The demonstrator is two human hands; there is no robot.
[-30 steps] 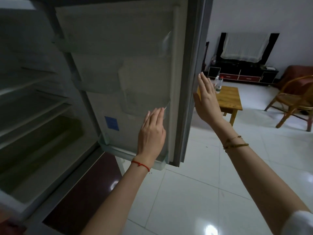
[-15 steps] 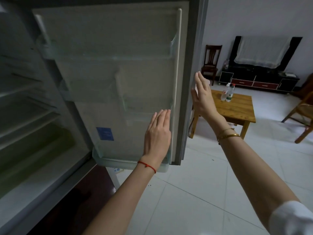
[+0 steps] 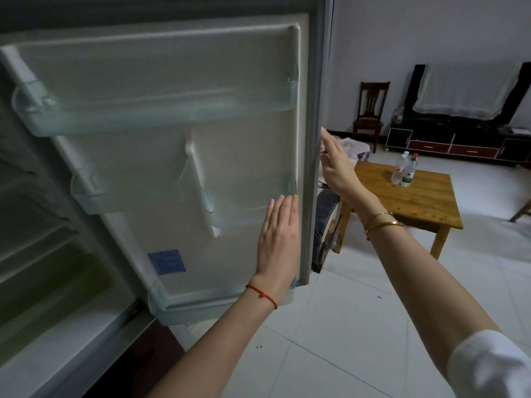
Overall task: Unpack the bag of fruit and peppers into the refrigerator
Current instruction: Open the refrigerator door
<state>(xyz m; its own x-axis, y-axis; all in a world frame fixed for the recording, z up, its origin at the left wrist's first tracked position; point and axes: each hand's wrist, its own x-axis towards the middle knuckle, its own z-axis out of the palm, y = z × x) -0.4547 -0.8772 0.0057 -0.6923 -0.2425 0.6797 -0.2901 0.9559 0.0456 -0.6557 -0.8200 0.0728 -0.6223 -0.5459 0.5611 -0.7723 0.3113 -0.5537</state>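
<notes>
Head view, refrigerator door (image 3: 244, 145): swung wide open, its inner face toward the camera; clear door bins (image 3: 161, 110) stand empty as far as can be seen.
Head view, refrigerator interior (image 3: 43, 254): dim, at the left; shelves show no food on them.
Head view, left hand (image 3: 278, 239): flat and empty, fingers together and straight, palm laid on or just at the door's inner face near its free edge; a red string circles the wrist.
Head view, right hand (image 3: 339, 168): open and empty, fingers extended, at the outer side of the door's free edge; whether it touches the edge cannot be told. Gold bangles sit on the wrist.
Head view, bag (image 3: 355, 146): a pale plastic bag shows just past the right hand, at the near-left corner of the wooden table (image 3: 416, 196); fruit and peppers inside cannot be made out.
Head view, other things: two water bottles (image 3: 403, 172) on the table, a dark wooden chair (image 3: 370, 110) behind it.
Key relation: the bag lies to the right of and beyond both hands, away from the refrigerator; the right hand is clearly the nearer one.
Judgement: nothing is unpacked yet; the next move likely means leaving the door and reaching or stepping right toward the table.
</notes>
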